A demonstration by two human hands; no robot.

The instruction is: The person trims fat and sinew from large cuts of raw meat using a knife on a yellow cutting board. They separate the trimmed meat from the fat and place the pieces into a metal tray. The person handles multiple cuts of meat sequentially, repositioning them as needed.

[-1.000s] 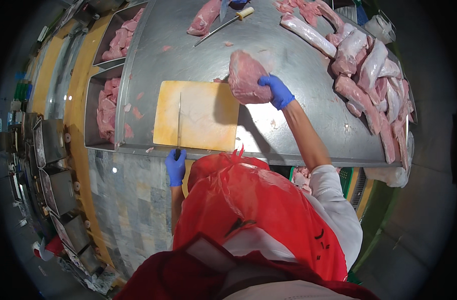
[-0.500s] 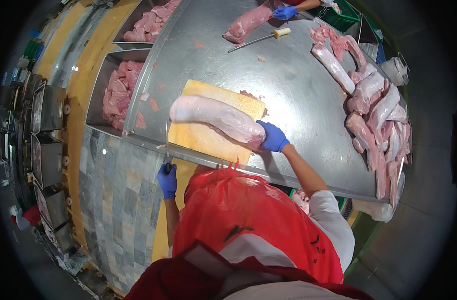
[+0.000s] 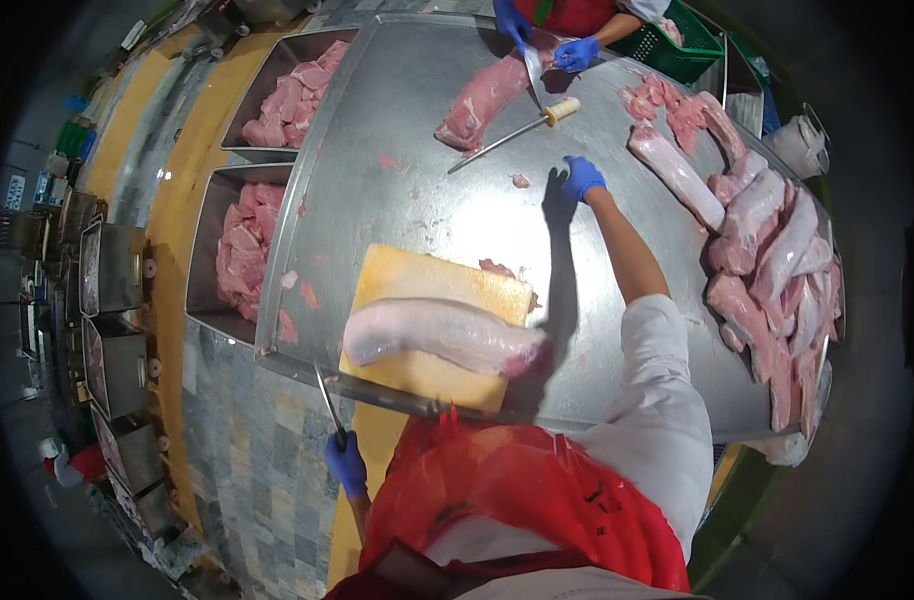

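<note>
A long pale pork loin (image 3: 432, 333) lies across a yellow cutting board (image 3: 407, 268) near the table's front edge. Down at the left, beside that edge, my left hand (image 3: 346, 464) in a blue glove is closed round the dark handle of a knife (image 3: 327, 398), its blade pointing up. My right hand (image 3: 583, 180), also gloved in blue, stretches far over the metal table with its fingers apart and nothing in them. Just beyond it rests a sharpening steel (image 3: 507, 142) with a cream handle, against another piece of loin (image 3: 474, 112).
Across the table a co-worker's gloved hands (image 3: 575, 54) work with a knife on that other loin. Several meat pieces (image 3: 757, 225) are heaped at the right. Metal bins (image 3: 199, 272) of cut meat stand at the left; a green crate (image 3: 712, 62) is at the far right.
My right hand has let go of the loin's right end and reached forward toward the sharpening steel. My left hand still holds the knife. The co-worker's second hand and knife have come into view.
</note>
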